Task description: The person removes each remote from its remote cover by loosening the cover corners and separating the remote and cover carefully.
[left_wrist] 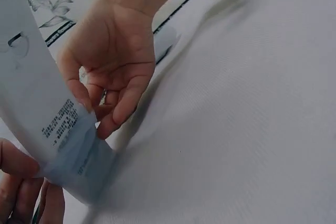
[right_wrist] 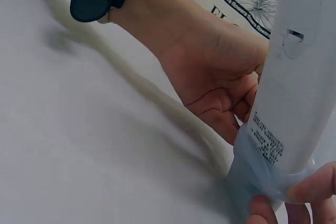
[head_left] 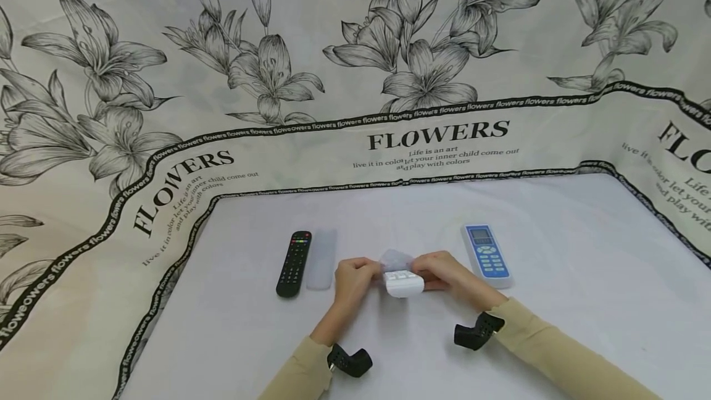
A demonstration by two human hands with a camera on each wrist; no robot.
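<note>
A white remote control [head_left: 404, 284] is held up above the white cloth, its far end inside a thin, translucent bluish sleeve [head_left: 395, 259]. My left hand [head_left: 353, 279] pinches the sleeve's edge on the left side. On the opposite side my right hand [head_left: 444, 269] pinches the sleeve between thumb and fingers. The right wrist view shows the back of the remote [right_wrist: 299, 77], with small printed text just at the sleeve's mouth. In the left wrist view the sleeve [left_wrist: 86, 161] is bunched around the remote's lower end, and its tip hangs past it.
To the left lie a black remote control [head_left: 294, 264] and a flat translucent sleeve [head_left: 321, 259] beside it. A blue-faced remote control [head_left: 487, 253] with a small screen lies at the right, just beyond my right forearm. Flower-printed fabric [head_left: 439, 147] rises behind the cloth.
</note>
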